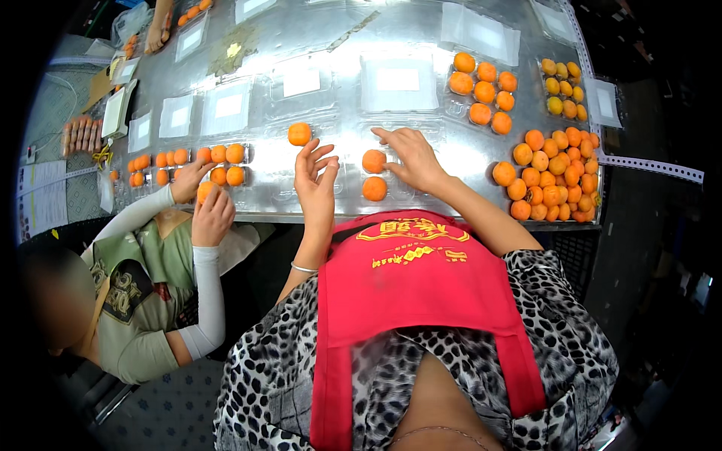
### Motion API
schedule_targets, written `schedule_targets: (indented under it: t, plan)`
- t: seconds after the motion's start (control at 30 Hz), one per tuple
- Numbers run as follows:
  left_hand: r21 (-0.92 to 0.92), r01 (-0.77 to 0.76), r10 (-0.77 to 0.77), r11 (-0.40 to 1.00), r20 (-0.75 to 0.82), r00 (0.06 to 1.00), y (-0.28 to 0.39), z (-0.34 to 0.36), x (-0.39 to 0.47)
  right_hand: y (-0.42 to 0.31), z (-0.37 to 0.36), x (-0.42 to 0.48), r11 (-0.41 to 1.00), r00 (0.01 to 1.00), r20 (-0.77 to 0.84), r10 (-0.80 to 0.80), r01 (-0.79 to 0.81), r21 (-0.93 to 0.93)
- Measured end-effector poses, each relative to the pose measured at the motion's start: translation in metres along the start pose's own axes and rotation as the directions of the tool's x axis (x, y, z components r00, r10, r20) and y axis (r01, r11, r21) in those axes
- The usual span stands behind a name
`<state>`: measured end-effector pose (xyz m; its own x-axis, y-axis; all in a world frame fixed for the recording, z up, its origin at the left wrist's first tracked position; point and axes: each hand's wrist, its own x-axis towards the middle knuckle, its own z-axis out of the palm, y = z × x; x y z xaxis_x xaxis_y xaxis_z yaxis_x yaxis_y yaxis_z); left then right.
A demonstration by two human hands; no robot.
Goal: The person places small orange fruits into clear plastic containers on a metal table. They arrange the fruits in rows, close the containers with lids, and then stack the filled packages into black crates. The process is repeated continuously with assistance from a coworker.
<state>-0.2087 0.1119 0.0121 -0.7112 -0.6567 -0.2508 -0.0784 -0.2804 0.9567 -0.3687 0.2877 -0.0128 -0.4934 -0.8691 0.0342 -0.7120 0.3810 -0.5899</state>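
Before me a clear plastic clamshell tray (403,191) lies with its lid raised beyond it. Two orange persimmons sit along its left side, a nearer persimmon (374,189) and a farther persimmon (374,161). Over this tray reaches my right hand (412,158), fingers spread; its thumb tip is at the farther persimmon, and whether it touches cannot be made out. My left hand (317,177) is raised palm inward with loosely bent fingers and nothing held. Just past its fingertips, a single persimmon (299,134) rests at another clear clamshell tray (290,189).
A heap of persimmons (555,175) covers the metal table's (479,191) right corner. Beyond are filled trays of persimmons (484,90) and smaller fruit (563,89). At left, a co-worker's hand (214,214) holds a persimmon beside filled trays (227,163). Another person's hand (156,36) is far left.
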Motion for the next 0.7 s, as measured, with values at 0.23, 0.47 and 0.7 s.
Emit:
schedule_targets:
  t: [0.23, 0.47, 0.7]
  plan:
    - [-0.023, -0.028, 0.029, 0.999, 0.020, 0.999, -0.007, -0.005, -0.009, -0.020, 0.042, 0.006, 0.942, 0.998, -0.063, -0.026, 0.003, -0.335]
    - [-0.010, -0.031, 0.032, 0.999, 0.055, 0.998, -0.013, -0.011, -0.008, -0.013, 0.061, 0.008, 0.894, 0.996, -0.049, -0.068, 0.039, -0.447]
    - [-0.192, 0.259, -0.223, 0.947, 0.190, 0.956, -0.013, -0.011, -0.010, -0.030, 0.022, -0.001, 0.958, 0.944, -0.301, 0.139, -0.051, 0.283]
